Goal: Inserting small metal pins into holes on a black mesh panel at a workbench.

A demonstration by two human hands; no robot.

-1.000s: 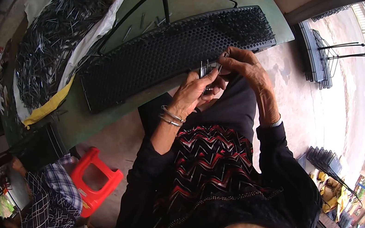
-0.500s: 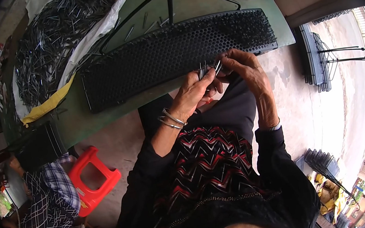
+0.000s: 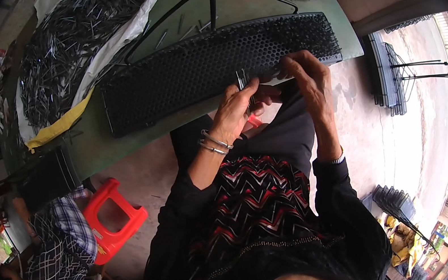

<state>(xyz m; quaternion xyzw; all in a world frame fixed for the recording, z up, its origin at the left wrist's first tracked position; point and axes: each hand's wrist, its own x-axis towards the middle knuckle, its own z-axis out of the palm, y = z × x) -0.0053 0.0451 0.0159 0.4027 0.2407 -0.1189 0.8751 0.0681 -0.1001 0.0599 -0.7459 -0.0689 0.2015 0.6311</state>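
My left hand is closed on a small bunch of thin metal pins, whose ends stick up past the thumb. To its right, my right hand reaches the near edge of a long black perforated panel, fingertips pinched together. Whatever is between those fingertips is too small or hidden to make out. The panel lies across the green table, its round holes in rows. Dark pins stand densely at its right end.
A white-lined sack heaped with dark pins lies at the far left. A black metal stand rises behind the panel, with loose pins beside it. On the floor at left is a red stool near another person. Stacked racks stand right.
My right hand has moved away from the pins in my left hand, up and right to the panel's near edge. My left hand has shifted slightly and still holds its bunch.
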